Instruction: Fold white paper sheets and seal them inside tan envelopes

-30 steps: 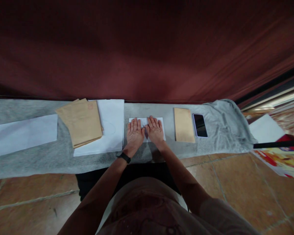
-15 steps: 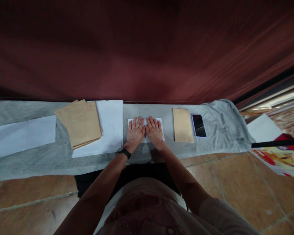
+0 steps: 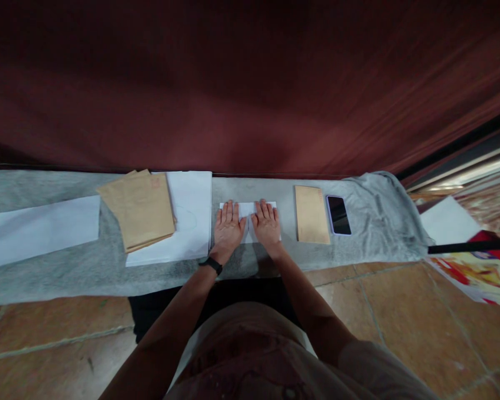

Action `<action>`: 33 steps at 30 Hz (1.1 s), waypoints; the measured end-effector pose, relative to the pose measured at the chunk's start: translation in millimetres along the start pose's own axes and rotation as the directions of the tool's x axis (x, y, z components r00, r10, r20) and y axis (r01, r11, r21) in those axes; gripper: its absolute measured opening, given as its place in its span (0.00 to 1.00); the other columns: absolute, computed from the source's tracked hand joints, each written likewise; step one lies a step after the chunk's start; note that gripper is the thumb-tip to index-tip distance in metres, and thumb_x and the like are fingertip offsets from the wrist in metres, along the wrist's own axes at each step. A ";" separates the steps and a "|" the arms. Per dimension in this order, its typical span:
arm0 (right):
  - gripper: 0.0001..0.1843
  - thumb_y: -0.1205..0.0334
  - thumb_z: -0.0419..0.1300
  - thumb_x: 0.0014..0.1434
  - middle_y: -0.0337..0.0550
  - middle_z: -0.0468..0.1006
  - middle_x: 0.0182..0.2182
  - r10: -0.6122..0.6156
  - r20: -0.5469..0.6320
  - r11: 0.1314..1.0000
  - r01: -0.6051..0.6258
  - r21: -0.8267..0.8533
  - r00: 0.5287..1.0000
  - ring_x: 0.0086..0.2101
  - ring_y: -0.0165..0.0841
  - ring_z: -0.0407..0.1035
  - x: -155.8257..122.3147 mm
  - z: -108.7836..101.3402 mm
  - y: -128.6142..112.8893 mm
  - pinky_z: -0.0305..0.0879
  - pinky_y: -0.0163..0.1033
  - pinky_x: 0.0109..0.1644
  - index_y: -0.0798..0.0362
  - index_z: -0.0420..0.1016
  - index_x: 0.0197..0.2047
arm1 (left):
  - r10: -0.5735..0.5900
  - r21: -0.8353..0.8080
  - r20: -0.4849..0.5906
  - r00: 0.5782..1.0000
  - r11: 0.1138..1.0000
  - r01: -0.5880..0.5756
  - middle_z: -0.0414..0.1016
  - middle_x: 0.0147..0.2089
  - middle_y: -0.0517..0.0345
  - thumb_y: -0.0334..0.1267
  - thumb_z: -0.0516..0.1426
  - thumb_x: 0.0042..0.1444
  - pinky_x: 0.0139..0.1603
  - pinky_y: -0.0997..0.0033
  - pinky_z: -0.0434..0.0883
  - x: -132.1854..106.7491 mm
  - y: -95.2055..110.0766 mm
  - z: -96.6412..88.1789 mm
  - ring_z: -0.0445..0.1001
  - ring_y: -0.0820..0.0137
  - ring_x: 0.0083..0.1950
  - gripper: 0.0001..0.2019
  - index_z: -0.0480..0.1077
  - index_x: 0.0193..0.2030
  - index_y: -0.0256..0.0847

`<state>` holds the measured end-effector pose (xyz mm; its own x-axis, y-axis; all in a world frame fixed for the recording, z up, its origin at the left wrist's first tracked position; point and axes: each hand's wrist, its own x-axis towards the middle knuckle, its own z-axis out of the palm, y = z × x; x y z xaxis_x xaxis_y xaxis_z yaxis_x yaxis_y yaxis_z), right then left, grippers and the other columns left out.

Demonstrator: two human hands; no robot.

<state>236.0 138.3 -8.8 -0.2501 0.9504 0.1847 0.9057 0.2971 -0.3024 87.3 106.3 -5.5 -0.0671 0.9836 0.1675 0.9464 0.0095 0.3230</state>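
A small white sheet of paper, seemingly folded, lies flat in front of me on the grey cloth. My left hand rests palm down on its left part, fingers stretched out. On the right part lies my right hand, also flat with its fingers extended. Between the two hands a strip of the paper shows; the rest is covered by them. Right of the paper is a brown envelope. To the left, larger white sheets lie partly under a pile of brown envelopes.
A phone lies right of the single envelope. At the far left is a long white sheet. The grey cloth bunches at the right end, beside a black bar. A dark red curtain hangs behind.
My hands have moved apart sideways, the left one leftward and the right one rightward, uncovering more of the paper's middle. Both stay flat on it.
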 end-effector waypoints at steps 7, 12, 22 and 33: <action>0.29 0.55 0.46 0.76 0.56 0.59 0.73 0.017 -0.057 1.000 -0.016 0.004 0.998 0.72 0.45 0.51 -8.8 -1.0 9.2 0.46 0.58 0.74 0.55 0.58 0.75 | 0.001 -0.042 -0.034 0.999 0.999 -0.003 0.49 0.78 0.32 0.46 0.45 0.71 0.78 0.43 0.49 -14.9 -3.9 -0.8 0.46 0.50 0.80 0.33 0.51 0.76 0.24; 0.30 0.54 0.45 0.76 0.58 0.58 0.73 0.036 -0.067 0.999 -0.037 -0.022 0.997 0.72 0.46 0.51 -16.5 -5.5 15.0 0.48 0.58 0.73 0.57 0.57 0.75 | -0.004 -0.053 -0.056 0.998 0.999 0.001 0.49 0.78 0.33 0.46 0.45 0.72 0.78 0.44 0.50 -25.9 -3.5 -1.6 0.46 0.51 0.80 0.33 0.51 0.75 0.24; 0.32 0.53 0.45 0.75 0.63 0.61 0.71 0.109 -0.080 0.984 -0.118 -0.130 0.991 0.69 0.49 0.56 -38.6 -15.7 22.1 0.50 0.56 0.72 0.64 0.56 0.74 | 0.027 -0.023 -0.036 0.999 0.999 -0.028 0.50 0.78 0.34 0.44 0.45 0.71 0.77 0.43 0.52 -59.0 0.8 -10.9 0.48 0.51 0.79 0.32 0.52 0.75 0.25; 0.24 0.58 0.55 0.68 0.60 0.76 0.52 0.247 -0.033 0.961 -0.249 -0.118 0.969 0.50 0.46 0.70 -41.7 -43.0 26.9 0.66 0.47 0.52 0.59 0.69 0.63 | 0.025 -0.011 -0.023 0.999 1.000 -0.025 0.50 0.78 0.36 0.44 0.46 0.71 0.77 0.45 0.52 -71.1 2.7 -14.0 0.48 0.52 0.79 0.31 0.53 0.75 0.26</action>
<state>285.4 102.6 15.6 -0.0078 0.9909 0.1347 0.9734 0.0384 -0.2259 90.2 33.8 -3.4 -0.0508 0.9792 0.1966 0.9441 -0.0172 0.3293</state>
